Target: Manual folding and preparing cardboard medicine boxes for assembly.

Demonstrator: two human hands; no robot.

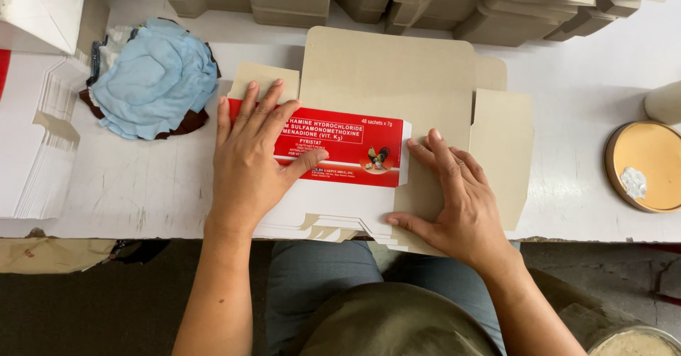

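Note:
A flat, unfolded carton blank (386, 75) lies on the white table (142, 185), grey-brown inside face up, with one red printed panel (355, 146) folded over. My left hand (252, 157) lies flat with spread fingers on the left part of that red panel. My right hand (457, 200) presses flat on the grey flap just right of the panel, fingers pointing up-left. More flat blanks (333, 225) are stacked under this one at the table's front edge. Neither hand grips anything.
A pile of light-blue cloth (152, 79) sits at the left. White flat blanks (35, 143) are stacked at the far left. Folded grey cartons (425, 1) line the back. A round shallow dish with a tan surface and a white blob (645, 166) stands at the right.

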